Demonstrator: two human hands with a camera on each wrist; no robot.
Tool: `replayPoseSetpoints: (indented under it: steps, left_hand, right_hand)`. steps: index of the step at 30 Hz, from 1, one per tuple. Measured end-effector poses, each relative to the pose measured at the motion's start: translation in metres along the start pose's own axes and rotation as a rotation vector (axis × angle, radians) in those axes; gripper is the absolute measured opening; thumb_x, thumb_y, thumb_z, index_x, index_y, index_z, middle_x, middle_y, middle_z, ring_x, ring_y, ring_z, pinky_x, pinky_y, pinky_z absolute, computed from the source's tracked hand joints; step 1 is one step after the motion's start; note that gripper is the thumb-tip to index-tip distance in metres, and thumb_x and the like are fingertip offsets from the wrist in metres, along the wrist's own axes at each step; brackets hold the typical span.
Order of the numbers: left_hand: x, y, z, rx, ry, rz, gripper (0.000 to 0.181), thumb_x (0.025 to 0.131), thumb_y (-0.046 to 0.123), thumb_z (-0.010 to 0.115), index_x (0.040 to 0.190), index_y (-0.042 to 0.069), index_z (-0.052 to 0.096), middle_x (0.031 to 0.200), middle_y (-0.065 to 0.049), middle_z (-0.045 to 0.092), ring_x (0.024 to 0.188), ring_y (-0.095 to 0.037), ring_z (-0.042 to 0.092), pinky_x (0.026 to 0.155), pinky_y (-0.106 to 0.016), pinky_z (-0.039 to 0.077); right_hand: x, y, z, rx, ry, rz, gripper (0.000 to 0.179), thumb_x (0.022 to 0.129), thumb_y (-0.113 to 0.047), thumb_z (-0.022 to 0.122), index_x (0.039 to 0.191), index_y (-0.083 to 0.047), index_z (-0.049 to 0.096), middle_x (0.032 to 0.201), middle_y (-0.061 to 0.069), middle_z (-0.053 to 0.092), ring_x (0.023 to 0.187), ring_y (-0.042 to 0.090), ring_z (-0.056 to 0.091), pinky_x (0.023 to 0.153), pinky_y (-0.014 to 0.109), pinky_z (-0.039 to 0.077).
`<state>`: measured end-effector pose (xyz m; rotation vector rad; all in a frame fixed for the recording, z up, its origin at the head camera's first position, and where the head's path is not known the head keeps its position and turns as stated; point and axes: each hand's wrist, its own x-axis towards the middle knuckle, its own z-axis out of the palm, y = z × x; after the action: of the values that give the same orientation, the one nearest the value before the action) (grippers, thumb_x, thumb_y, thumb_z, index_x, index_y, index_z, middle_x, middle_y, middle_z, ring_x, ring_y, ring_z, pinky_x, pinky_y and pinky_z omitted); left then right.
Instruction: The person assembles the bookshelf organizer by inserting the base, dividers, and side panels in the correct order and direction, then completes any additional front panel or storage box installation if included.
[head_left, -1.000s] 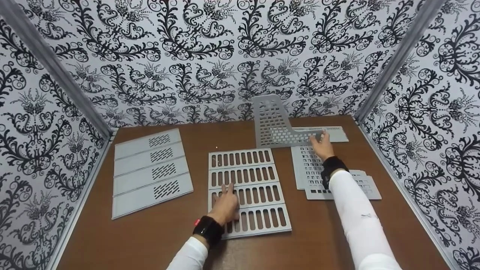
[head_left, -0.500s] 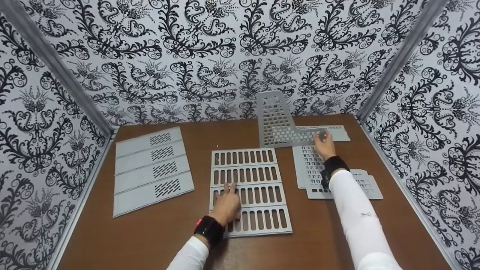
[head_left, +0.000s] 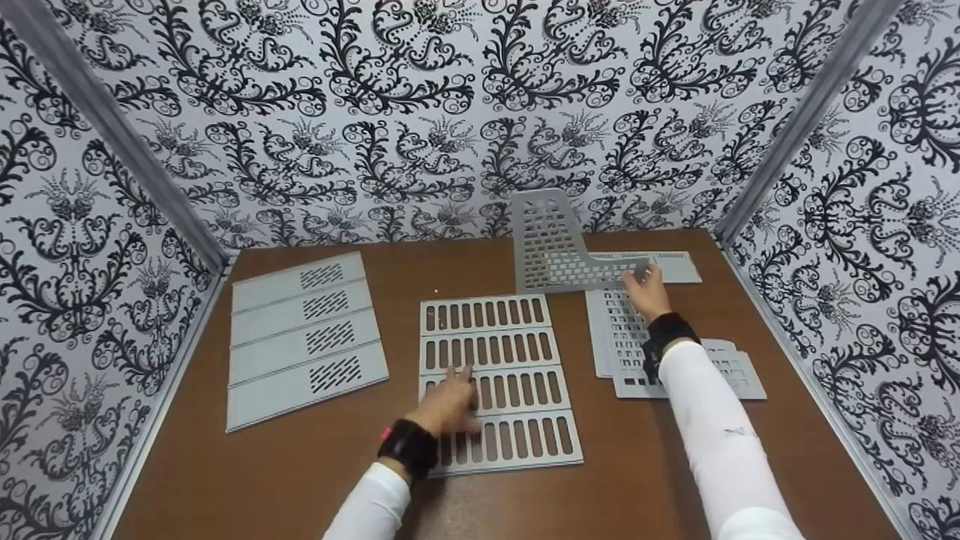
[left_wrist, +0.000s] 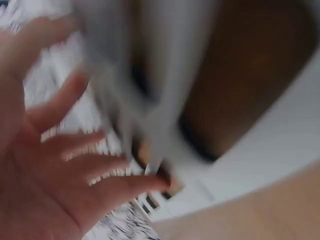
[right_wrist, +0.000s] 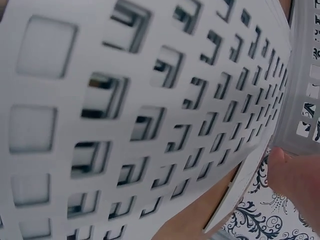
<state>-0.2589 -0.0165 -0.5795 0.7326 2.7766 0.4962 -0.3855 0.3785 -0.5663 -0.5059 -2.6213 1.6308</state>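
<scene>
My right hand [head_left: 646, 292] pinches the near right end of a grey L-shaped plate [head_left: 540, 197] with rows of small rectangular holes. The plate stands tilted up, its long arm toward the back wall. In the right wrist view its grey edge [right_wrist: 290, 125] shows beside my thumb [right_wrist: 295, 175]. My left hand [head_left: 450, 405] is over the lower left of a grey slotted panel [head_left: 487, 369], made of several strips with long oval slots. The left wrist view shows that hand's fingers spread; the blurred panel [left_wrist: 270, 145] is beside them, and I cannot tell whether they touch.
On the left lies a grey panel [head_left: 259, 352] of several strips with slanted slots. Overlapping plates with square holes [head_left: 598, 352] lie under my right forearm. Behind them is a light plate [head_left: 681, 270] with slanted slots. Patterned walls [head_left: 420, 150] enclose the wooden table [head_left: 300, 472].
My left hand and wrist have shifted slightly left, and the hand is now blurred. The L-shaped plate has moved only slightly and stays in my right hand.
</scene>
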Motion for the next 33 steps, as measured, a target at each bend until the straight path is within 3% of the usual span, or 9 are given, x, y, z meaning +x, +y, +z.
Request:
replayPoseSetpoints:
  steps: [2,4,7,10,16,26,31,33]
  left_hand:
    - [0.002,-0.012,-0.009,-0.080,0.064,-0.028,0.035,0.074,0.021,0.085,0.098,0.001,0.070,0.125,-0.022,0.065,0.111,-0.043,0.064,0.084,-0.054,0.057]
    - [0.007,-0.028,-0.015,-0.147,0.156,-0.103,0.042,0.077,0.023,0.084,0.106,-0.002,0.068,0.116,-0.022,0.068,0.103,-0.040,0.064,0.086,-0.051,0.057]
    - [0.018,-0.051,-0.016,-0.189,0.254,-0.253,0.061,0.078,0.025,0.083,0.124,-0.008,0.060,0.123,-0.028,0.063,0.117,-0.046,0.057,0.102,-0.055,0.049]
    - [0.026,-0.065,-0.014,-0.243,0.253,-0.342,0.080,0.077,0.028,0.085,0.137,-0.011,0.050,0.138,-0.033,0.053,0.131,-0.050,0.047,0.114,-0.055,0.039]
    - [0.030,-0.070,-0.012,-0.255,0.261,-0.326,0.081,0.071,0.021,0.089,0.135,-0.013,0.052,0.138,-0.033,0.052,0.131,-0.051,0.047,0.112,-0.054,0.042]
    - [0.030,-0.072,-0.013,-0.269,0.241,-0.260,0.065,0.072,0.010,0.088,0.128,-0.010,0.062,0.142,-0.033,0.048,0.134,-0.051,0.044,0.113,-0.056,0.039]
    - [0.027,-0.074,-0.014,-0.282,0.219,-0.214,0.057,0.074,0.010,0.086,0.125,-0.006,0.067,0.145,-0.033,0.045,0.136,-0.051,0.041,0.114,-0.056,0.039]
    - [0.029,-0.079,-0.009,-0.262,0.243,-0.172,0.052,0.074,0.013,0.086,0.120,-0.004,0.070,0.142,-0.034,0.047,0.133,-0.052,0.043,0.112,-0.055,0.040]
  right_hand:
    - [-0.001,-0.001,0.000,0.012,-0.003,0.005,0.075,0.107,-0.032,0.040,0.158,0.001,-0.004,0.166,0.031,0.005,0.155,0.042,0.011,0.128,0.050,0.015]
    - [-0.001,0.000,0.001,0.025,0.003,0.021,0.078,0.106,-0.035,0.040,0.159,-0.001,-0.005,0.166,0.029,0.004,0.155,0.041,0.011,0.128,0.050,0.015]
    - [-0.001,0.001,0.002,0.030,0.009,0.036,0.081,0.106,-0.040,0.040,0.160,-0.004,-0.009,0.166,0.029,0.003,0.155,0.042,0.012,0.128,0.050,0.014]
    - [-0.001,0.001,0.003,0.039,0.008,0.030,0.082,0.106,-0.042,0.039,0.160,-0.007,-0.011,0.165,0.031,0.007,0.154,0.043,0.016,0.127,0.050,0.016]
    - [0.000,-0.002,0.003,0.015,0.027,0.025,0.077,0.106,-0.041,0.037,0.161,-0.011,-0.008,0.162,0.032,0.018,0.149,0.044,0.027,0.123,0.053,0.025]
    - [0.005,-0.016,0.003,0.051,0.044,0.059,0.081,0.106,-0.047,0.033,0.159,0.000,-0.006,0.166,0.029,-0.001,0.156,0.040,0.005,0.128,0.049,0.010]
    - [0.006,-0.019,0.002,0.021,0.069,0.062,0.078,0.107,-0.043,0.032,0.158,0.005,-0.001,0.166,0.030,0.002,0.156,0.041,0.006,0.128,0.049,0.009]
    - [0.007,-0.019,0.002,0.017,0.075,0.068,0.078,0.106,-0.043,0.032,0.158,0.005,-0.001,0.165,0.031,0.003,0.155,0.042,0.007,0.128,0.049,0.009]
